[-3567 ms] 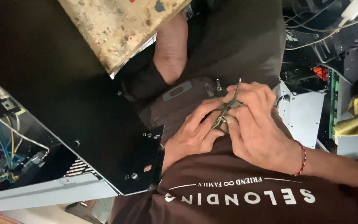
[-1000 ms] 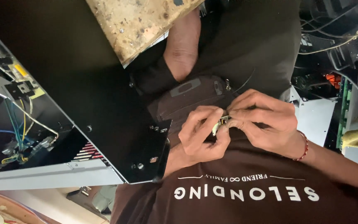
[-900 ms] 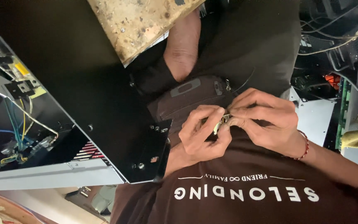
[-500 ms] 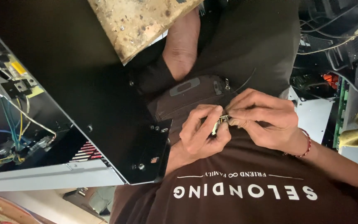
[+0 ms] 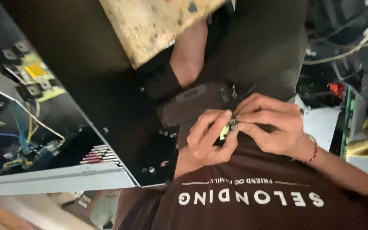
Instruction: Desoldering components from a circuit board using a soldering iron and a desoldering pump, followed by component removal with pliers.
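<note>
A small greenish component is pinched between the fingertips of the left hand and the right hand, both closed narrowly on it, above the lap. An opened black chassis lies just beside. The part could slip and be lost among the clutter if either pinch is loosened.

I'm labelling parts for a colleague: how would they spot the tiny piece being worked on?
Start at the brown shirt. Above its lettering, the two hands meet, left hand and right hand. Pinched between their fingertips is the small part, the only pale green thing there.
</note>
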